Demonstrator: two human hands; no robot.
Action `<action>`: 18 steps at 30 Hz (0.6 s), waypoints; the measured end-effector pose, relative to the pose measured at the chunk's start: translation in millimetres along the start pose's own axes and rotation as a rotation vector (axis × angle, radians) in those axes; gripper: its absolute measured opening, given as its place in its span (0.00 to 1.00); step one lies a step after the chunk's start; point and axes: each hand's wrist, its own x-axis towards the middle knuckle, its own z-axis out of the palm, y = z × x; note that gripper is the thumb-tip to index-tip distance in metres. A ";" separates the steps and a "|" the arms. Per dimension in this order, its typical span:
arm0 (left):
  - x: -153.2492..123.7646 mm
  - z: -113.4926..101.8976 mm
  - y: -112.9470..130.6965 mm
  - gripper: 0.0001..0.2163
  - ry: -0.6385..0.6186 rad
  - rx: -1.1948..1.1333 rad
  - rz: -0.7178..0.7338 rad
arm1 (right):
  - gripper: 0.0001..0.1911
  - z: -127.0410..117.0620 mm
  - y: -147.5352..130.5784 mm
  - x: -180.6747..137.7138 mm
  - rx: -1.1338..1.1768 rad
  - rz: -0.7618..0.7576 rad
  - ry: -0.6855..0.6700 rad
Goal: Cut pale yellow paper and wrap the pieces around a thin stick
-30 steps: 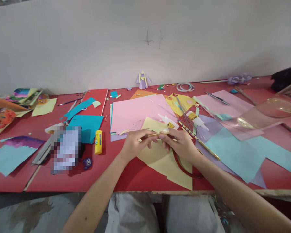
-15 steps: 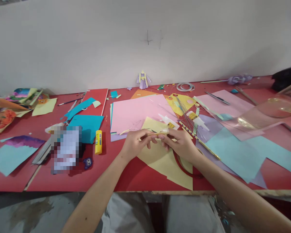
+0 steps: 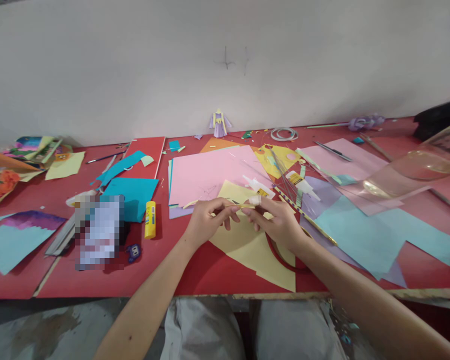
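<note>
Between both hands is a thin yellow paper strip (image 3: pixel 243 205), pinched at its two ends. My left hand (image 3: pixel 210 219) is closed on the left end, thumb against fingers. My right hand (image 3: pixel 273 220) pinches the right end, and a pale wrap shows on one of its fingers. Under the hands lies a sheet of yellow paper (image 3: pixel 243 247) with a notched lower edge. A red ring-shaped handle or band (image 3: pixel 275 252) rests on it, partly hidden by my right wrist. Just beyond my right hand lies a white glue bottle (image 3: pixel 257 186) with a yellow label.
A yellow glue stick (image 3: pixel 150 220) stands left of my hands. Pink paper (image 3: pixel 213 170) lies behind them, light-blue paper (image 3: pixel 363 235) to the right. By the wall stands a small paper doll (image 3: pixel 219 124). A clear plastic bottle (image 3: pixel 408 175) lies far right.
The view has shifted slightly, so most things sit a little further left. Both hands keep their pinch on the strip, with only a small change in finger position.
</note>
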 end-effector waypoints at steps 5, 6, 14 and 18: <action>-0.5 -0.2 -1.8 0.14 0.004 0.027 -0.002 | 0.18 -0.3 1.0 -0.4 0.010 0.012 -0.005; -0.8 -0.2 -2.3 0.14 0.006 0.031 0.000 | 0.18 -0.3 0.8 -0.5 0.014 0.013 -0.006; -1.1 -0.2 -2.5 0.14 0.020 0.078 0.035 | 0.19 -0.7 -3.3 -0.1 0.074 0.030 -0.027; -0.6 -0.2 -1.7 0.16 0.009 0.127 0.066 | 0.20 -1.0 -3.9 0.4 0.070 0.024 -0.035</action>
